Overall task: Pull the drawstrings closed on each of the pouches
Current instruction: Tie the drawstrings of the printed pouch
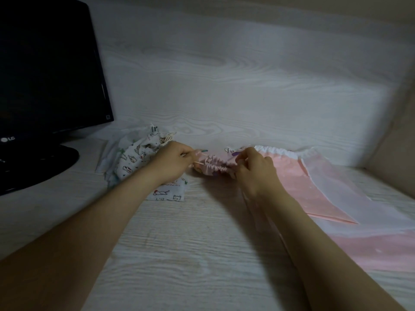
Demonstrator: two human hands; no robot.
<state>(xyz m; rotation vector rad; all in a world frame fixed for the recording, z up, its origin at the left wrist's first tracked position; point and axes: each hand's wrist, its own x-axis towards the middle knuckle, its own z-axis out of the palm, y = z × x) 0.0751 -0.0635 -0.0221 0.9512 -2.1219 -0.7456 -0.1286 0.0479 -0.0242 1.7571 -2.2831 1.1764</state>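
A small pink pouch [214,168] with a gathered mouth hangs between my two hands just above the desk. My left hand [171,161] pinches its pale drawstring [199,163] at the left end. At the pouch's right end, my right hand [253,169] grips the other side. Behind my left hand lies a white pouch with animal prints [137,157], its cord knotted at the top. A second printed pouch [167,193] lies flat under my left wrist. To the right lie a large pink pouch [292,176] and a pale white pouch [332,189], both with gathered tops.
A black monitor [45,70] on a round base [38,162] stands at the left. The pale wood-grain desk [179,243] meets a wood-grain back wall [224,75]. More pink fabric [370,252] lies at the right edge.
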